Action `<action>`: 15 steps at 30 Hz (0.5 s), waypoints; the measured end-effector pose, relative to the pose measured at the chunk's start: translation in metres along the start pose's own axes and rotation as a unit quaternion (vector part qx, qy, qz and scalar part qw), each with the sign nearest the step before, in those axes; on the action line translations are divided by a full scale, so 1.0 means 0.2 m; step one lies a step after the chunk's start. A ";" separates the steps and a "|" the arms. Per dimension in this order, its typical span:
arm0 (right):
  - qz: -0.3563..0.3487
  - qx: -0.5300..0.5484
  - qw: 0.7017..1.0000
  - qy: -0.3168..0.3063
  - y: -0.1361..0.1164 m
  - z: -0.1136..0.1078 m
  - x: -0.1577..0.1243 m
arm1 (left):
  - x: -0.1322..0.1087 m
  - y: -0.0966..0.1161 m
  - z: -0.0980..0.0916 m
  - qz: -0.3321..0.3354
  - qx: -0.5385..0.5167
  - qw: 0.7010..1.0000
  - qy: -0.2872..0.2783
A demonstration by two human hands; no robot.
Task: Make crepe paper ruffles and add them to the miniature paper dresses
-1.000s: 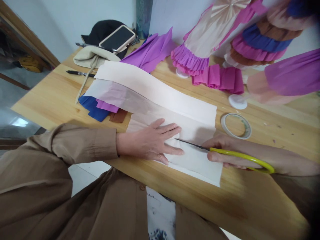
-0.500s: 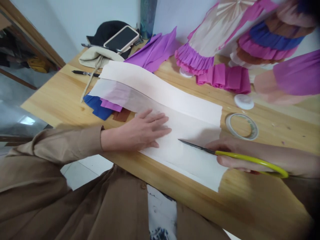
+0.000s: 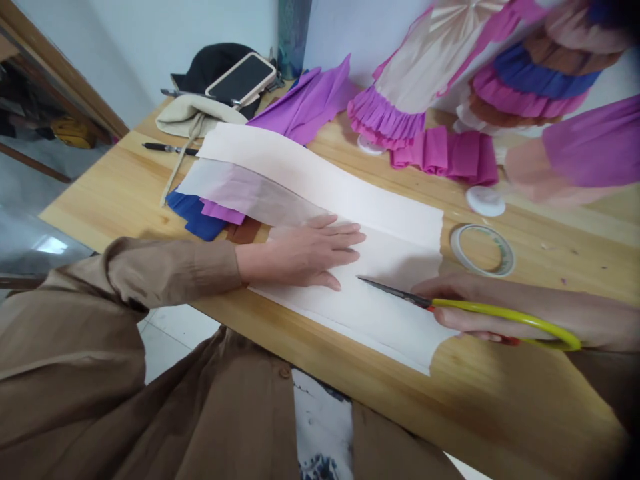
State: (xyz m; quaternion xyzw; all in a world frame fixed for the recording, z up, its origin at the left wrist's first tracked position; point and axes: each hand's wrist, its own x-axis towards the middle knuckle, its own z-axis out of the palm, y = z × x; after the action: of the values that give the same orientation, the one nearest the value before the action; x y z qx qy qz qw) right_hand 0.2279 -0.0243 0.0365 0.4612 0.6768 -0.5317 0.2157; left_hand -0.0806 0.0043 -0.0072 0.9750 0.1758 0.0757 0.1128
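A long white sheet of paper [image 3: 390,207] lies across the wooden table, with a lengthwise fold or overlap along its middle. My left hand [image 3: 315,253] rests flat on it, palm down and fingers spread. On the right, my right hand [image 3: 450,303] is closed around scissors [image 3: 520,317] with yellow-green handles. Their dark blades are together and point left over the paper, the tip a short way from my left hand. Part of the right hand's grip is hidden behind the handles. Blue and purple paper pieces [image 3: 197,215] stick out under the sheet's left end.
Beyond the sheet lie purple crepe paper [image 3: 305,107], a folded magenta strip [image 3: 445,157], a roll of tape [image 3: 483,250] and a white disc [image 3: 485,200]. A phone [image 3: 241,79], black cap [image 3: 210,63], beige pouch [image 3: 195,115] and pen [image 3: 167,148] sit at the far left. Ruffled paper dresses [image 3: 410,87] stand behind.
My left hand has slid to the right along the paper, closer to the scissors. The right hand and scissors stay almost in place.
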 end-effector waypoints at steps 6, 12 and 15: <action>0.042 0.026 0.998 -0.033 -0.08 0.00 0.01 | 0.01 -0.03 0.04 -0.014 -0.079 0.997 -0.008; -0.043 -0.015 0.998 -0.039 -0.17 -0.02 0.02 | 0.00 -0.02 0.04 -0.024 -0.094 0.995 -0.015; -0.057 -0.038 0.997 -0.024 -0.18 -0.02 0.03 | 0.00 -0.02 0.03 -0.022 -0.097 0.995 -0.017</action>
State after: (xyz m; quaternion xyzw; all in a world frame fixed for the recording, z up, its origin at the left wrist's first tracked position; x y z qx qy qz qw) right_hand 0.1945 -0.0180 0.0524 0.4002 0.7164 -0.5278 0.2191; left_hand -0.0801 0.0068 -0.0148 0.9566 0.1872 0.0728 0.2111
